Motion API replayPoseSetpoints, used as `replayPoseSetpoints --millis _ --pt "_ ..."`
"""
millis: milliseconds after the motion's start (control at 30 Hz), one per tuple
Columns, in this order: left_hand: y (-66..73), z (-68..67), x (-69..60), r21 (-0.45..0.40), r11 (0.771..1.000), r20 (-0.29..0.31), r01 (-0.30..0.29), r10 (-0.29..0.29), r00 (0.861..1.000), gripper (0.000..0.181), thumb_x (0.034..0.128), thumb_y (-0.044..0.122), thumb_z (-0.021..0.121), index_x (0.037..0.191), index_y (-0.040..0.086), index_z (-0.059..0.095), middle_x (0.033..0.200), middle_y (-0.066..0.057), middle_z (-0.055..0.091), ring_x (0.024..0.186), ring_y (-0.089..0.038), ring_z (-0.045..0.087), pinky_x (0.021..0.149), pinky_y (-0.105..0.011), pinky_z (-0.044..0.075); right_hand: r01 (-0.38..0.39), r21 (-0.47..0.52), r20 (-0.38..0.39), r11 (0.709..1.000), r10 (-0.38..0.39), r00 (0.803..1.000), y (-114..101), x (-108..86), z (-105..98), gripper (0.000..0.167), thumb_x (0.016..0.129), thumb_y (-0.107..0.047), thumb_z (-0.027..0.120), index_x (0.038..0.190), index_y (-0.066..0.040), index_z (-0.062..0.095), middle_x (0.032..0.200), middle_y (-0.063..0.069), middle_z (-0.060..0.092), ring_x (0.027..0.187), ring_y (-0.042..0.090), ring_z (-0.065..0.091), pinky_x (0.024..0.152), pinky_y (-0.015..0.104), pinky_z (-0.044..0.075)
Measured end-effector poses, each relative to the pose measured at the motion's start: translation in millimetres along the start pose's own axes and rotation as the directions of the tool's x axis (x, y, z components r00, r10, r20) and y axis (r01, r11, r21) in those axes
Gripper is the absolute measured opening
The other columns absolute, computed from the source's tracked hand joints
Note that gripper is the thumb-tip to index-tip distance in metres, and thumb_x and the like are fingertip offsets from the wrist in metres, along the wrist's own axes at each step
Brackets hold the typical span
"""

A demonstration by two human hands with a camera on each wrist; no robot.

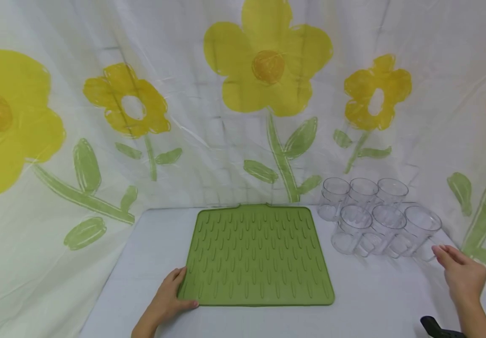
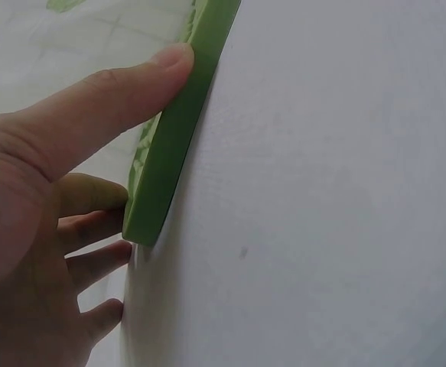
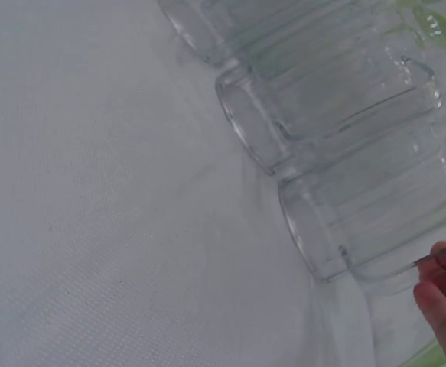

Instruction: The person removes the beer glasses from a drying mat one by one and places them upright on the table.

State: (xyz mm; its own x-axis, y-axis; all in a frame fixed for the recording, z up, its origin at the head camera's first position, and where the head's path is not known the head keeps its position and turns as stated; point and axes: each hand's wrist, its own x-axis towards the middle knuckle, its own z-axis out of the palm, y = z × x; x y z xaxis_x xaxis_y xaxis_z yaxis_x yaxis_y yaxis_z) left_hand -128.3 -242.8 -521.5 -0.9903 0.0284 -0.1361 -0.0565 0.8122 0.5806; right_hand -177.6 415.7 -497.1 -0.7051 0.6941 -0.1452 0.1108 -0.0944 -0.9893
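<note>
A green silicone drying mat (image 1: 260, 256) with raised ridges lies flat on the white table. My left hand (image 1: 167, 295) holds its near left corner, thumb along the front edge and fingers at the left edge. In the left wrist view the thumb of the left hand (image 2: 77, 130) touches the mat's rim (image 2: 173, 160). Clear glass mugs stand upright in two rows at the right. My right hand (image 1: 464, 274) grips the handle of the nearest right glass mug (image 1: 422, 225). In the right wrist view, fingers (image 3: 441, 310) are at that mug's handle (image 3: 383, 274).
Several other glass mugs (image 1: 354, 225) stand close together beside the held one. A white curtain (image 1: 209, 155) with printed yellow flowers hangs behind the table (image 1: 154, 239). A black object (image 1: 435, 327) shows near the right forearm.
</note>
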Motion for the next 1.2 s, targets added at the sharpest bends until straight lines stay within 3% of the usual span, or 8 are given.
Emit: replayPoseSetpoints --millis 300,367,500,700,967,1200 --pt "1.4 -1.4 0.9 -0.001 1.0 0.012 0.012 -0.012 1.0 0.11 0.062 0.036 0.09 0.147 -0.007 0.034 0.147 -0.028 0.039 0.136 -0.05 0.035 0.112 -0.062 0.033 0.009 0.033 -0.009 0.999 -0.009 1.0 -1.5 -1.9 1.3 0.037 0.083 -0.008 0.075 0.062 -0.036 0.066 0.058 -0.028 0.064 0.05 -0.01 0.06 0.048 0.003 0.047" --pt "1.4 -0.7 1.3 -0.001 1.0 0.016 0.018 -0.018 1.0 0.11 0.0618 0.036 0.09 0.147 -0.007 0.034 0.147 -0.028 0.04 0.136 -0.05 0.035 0.111 -0.062 0.034 0.034 0.043 -0.014 0.999 -0.033 0.999 12.0 12.7 -2.5 0.029 0.081 -0.011 0.078 0.066 -0.035 0.069 0.06 -0.027 0.065 0.051 -0.01 0.061 0.049 0.004 0.048" --pt "2.0 -0.4 2.0 0.002 1.0 0.016 0.018 -0.018 1.0 0.11 0.0616 0.035 0.09 0.147 -0.006 0.034 0.147 -0.027 0.04 0.136 -0.05 0.036 0.111 -0.061 0.034 0.087 0.006 -0.018 0.996 -0.087 0.996 18.4 19.4 -5.0 0.025 0.082 -0.014 0.078 0.075 -0.037 0.071 0.062 -0.03 0.065 0.053 -0.012 0.06 0.05 0.003 0.047" --pt "2.2 -1.2 2.1 0.011 1.0 0.016 0.013 -0.014 1.0 0.11 0.0617 0.036 0.09 0.146 -0.007 0.035 0.146 -0.027 0.041 0.136 -0.05 0.037 0.111 -0.061 0.035 0.071 -0.137 -0.022 0.988 -0.075 0.997 -4.8 -4.5 -1.7 0.033 0.088 -0.017 0.07 0.071 -0.044 0.064 0.057 -0.037 0.058 0.052 -0.018 0.055 0.048 0.001 0.042" --pt "1.0 0.3 2.7 0.0 1.0 0.01 0.011 -0.011 1.0 0.111 0.0609 0.035 0.091 0.146 -0.008 0.035 0.146 -0.027 0.041 0.136 -0.049 0.036 0.111 -0.061 0.034 0.028 -0.137 -0.039 0.99 -0.034 0.999 -9.2 -5.8 -8.2 0.028 0.089 -0.021 0.07 0.077 -0.046 0.065 0.057 -0.038 0.057 0.051 -0.016 0.054 0.047 0.003 0.043" --pt "1.1 0.1 2.9 0.002 1.0 0.015 0.016 -0.016 1.0 0.111 0.061 0.036 0.091 0.147 -0.007 0.034 0.146 -0.027 0.04 0.136 -0.049 0.036 0.111 -0.061 0.034 0.025 -0.074 -0.043 0.997 -0.028 0.999 -3.6 -8.1 -13.0 0.029 0.089 -0.017 0.069 0.079 -0.044 0.066 0.058 -0.037 0.059 0.051 -0.016 0.056 0.047 0.002 0.044"
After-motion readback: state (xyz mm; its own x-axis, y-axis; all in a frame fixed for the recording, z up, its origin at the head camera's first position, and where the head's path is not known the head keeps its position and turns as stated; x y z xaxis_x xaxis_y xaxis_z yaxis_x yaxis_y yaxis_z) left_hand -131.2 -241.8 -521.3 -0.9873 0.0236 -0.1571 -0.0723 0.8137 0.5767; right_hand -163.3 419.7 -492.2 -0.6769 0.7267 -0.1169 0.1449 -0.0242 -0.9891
